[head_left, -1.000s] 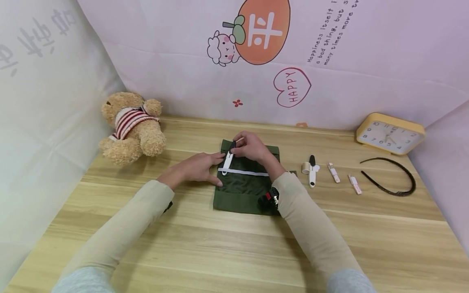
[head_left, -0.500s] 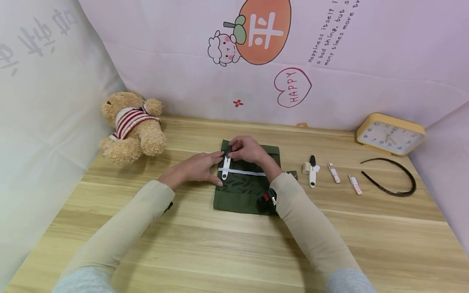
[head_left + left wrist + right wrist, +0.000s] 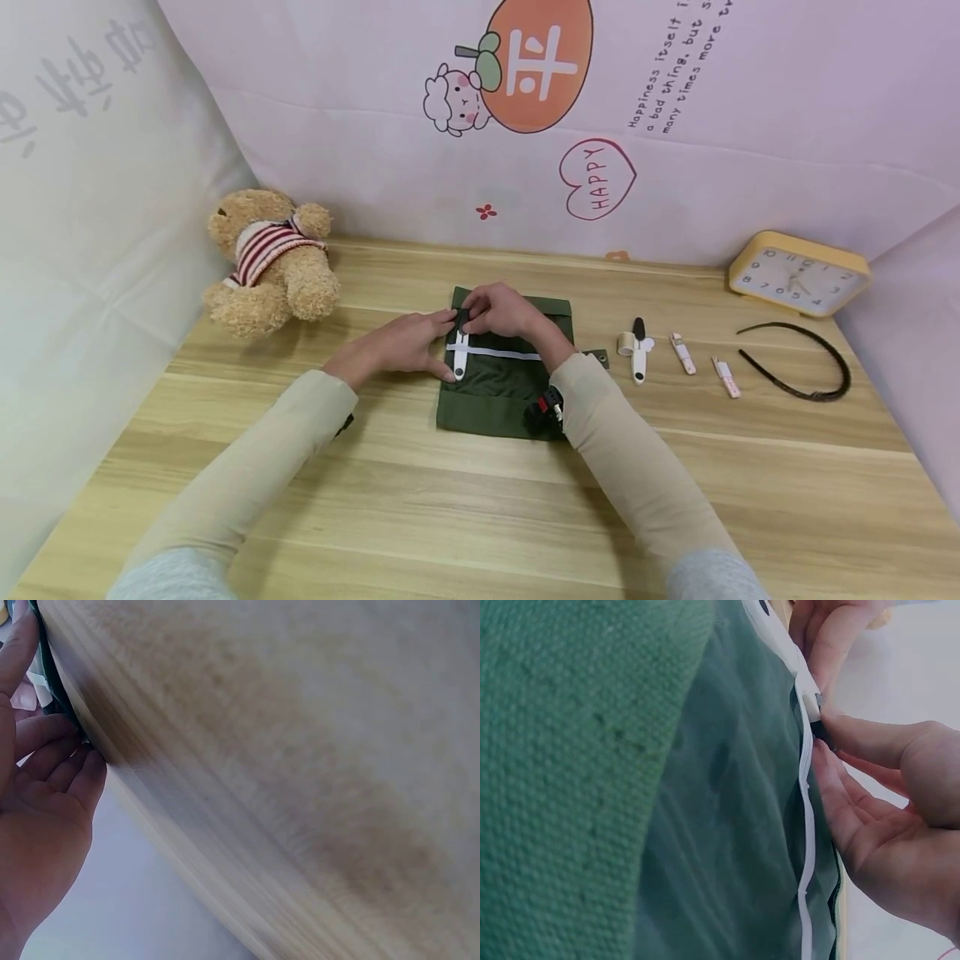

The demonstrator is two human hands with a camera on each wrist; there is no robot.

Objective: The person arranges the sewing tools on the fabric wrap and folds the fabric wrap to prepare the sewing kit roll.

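A dark green cloth organizer (image 3: 480,412) lies flat on the table with a white elastic band (image 3: 510,354) across it. My right hand (image 3: 506,310) pinches the black end of a slim white tool (image 3: 460,364), whose white body passes under the band near the left edge. In the right wrist view, thumb and fingertips of the right hand (image 3: 900,787) meet at that black end, beside the band. My left hand (image 3: 408,342) rests at the organizer's left edge, thumb spread near the tool's lower end. The left wrist view shows the left hand's fingers (image 3: 64,754) along the cloth edge.
Right of the organizer lie a similar black-and-white tool (image 3: 639,354), a beige roll (image 3: 626,343), two small pale pink clips (image 3: 683,354) and a black headband (image 3: 843,367). A yellow clock (image 3: 798,275) stands at the back right, a teddy bear (image 3: 273,262) at the back left.
My right hand has moved slightly left and toward me, sliding the white tool further down through the elastic band and turning it more upright. The left hand has stayed in place.
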